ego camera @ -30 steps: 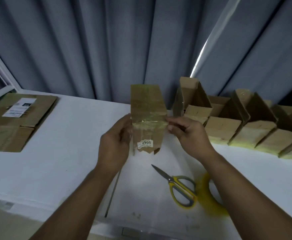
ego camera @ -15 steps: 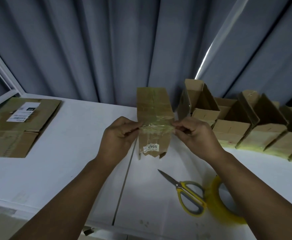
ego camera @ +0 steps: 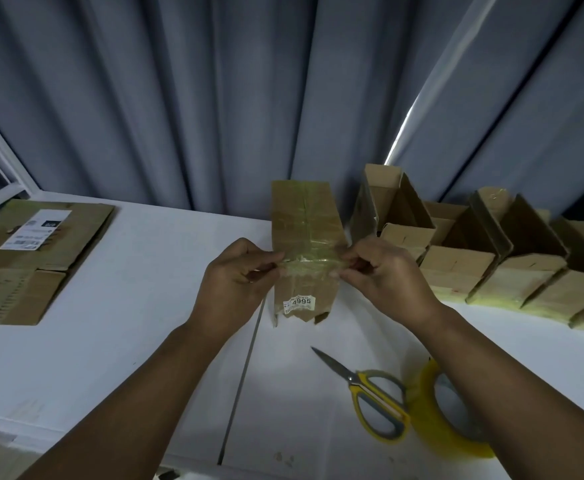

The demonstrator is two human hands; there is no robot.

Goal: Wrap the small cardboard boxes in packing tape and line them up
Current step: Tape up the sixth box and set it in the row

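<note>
Over the table (ego camera: 138, 327), left hand (ego camera: 235, 289) and right hand (ego camera: 384, 282) pinch glossy tape (ego camera: 306, 264) across a tall cardboard box (ego camera: 304, 220).

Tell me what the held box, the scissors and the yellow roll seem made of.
Box: matte brown cardboard, with glossy clear tape bands that catch light. Scissors: dull grey blades, likely metal; yellow-and-grey handles, probably plastic. Roll: glossy translucent yellow film, apparently plastic packing tape.

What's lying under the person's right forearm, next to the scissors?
A yellow tape roll lies on the table beside the scissors. The forearm covers its right side, so that part is hidden.
</note>
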